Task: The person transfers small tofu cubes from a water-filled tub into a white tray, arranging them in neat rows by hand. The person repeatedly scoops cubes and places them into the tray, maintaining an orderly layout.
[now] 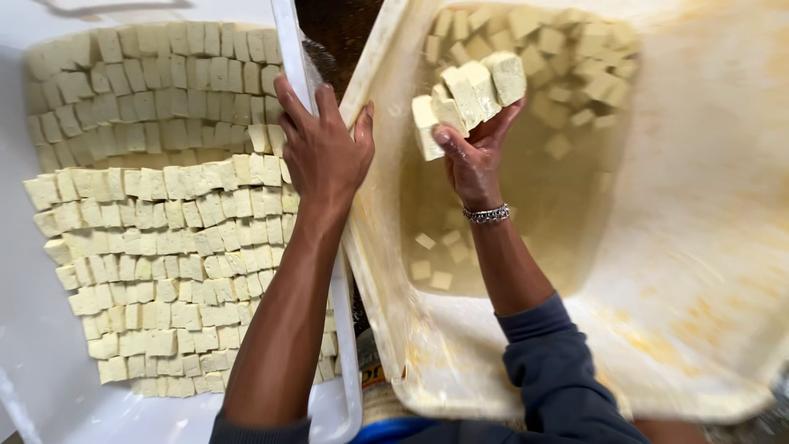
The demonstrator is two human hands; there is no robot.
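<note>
My right hand (475, 156) holds a handful of pale tofu cubes (465, 97) above a cream tub (699, 271) filled with yellowish liquid in which more cubes float. A beaded bracelet (486, 215) sits on that wrist. My left hand (323, 152) grips the right rim of a white tray (342, 345), which carries several rows of tofu cubes (164, 205) packed side by side. The tray's upper rows lie in shade.
The tub tilts toward me, its near rim (386, 271) touching the tray's edge. A dark gap (341, 25) shows between tray and tub at the top. Loose cubes (434, 261) float at the liquid's near side.
</note>
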